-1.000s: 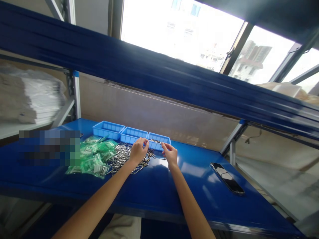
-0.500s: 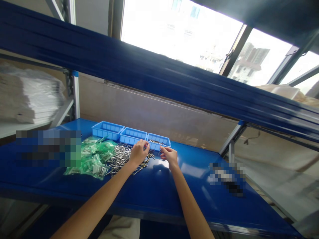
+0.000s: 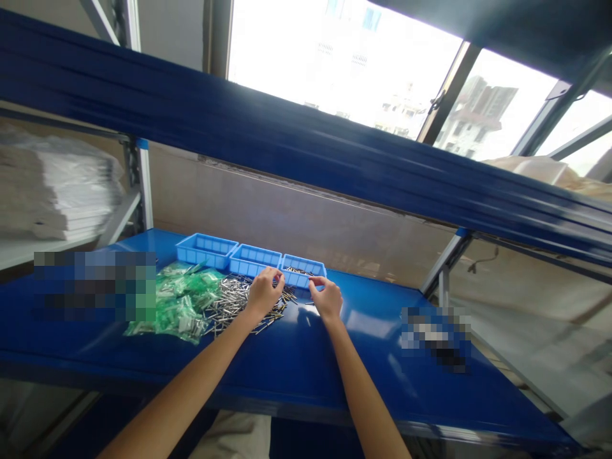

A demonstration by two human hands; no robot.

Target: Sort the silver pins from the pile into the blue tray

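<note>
Window [image 3: 296,44]: bright, 12 to 2 o'clock, pale buildings [image 3: 485,115] beyond.
Blue beam [image 3: 287,143]: slopes from 10 down to 3 o'clock.
White stack [image 3: 79,197]: 9 o'clock, under clear plastic [image 3: 102,167].
Pixelated patch [image 3: 436,338]: 4 o'clock.

Head camera: looking from above, on the near side of the blue worktop [image 3: 306,376] | facing forward and down across it | sitting close to it | covering the window [image 3: 335,51] beyond it
</note>
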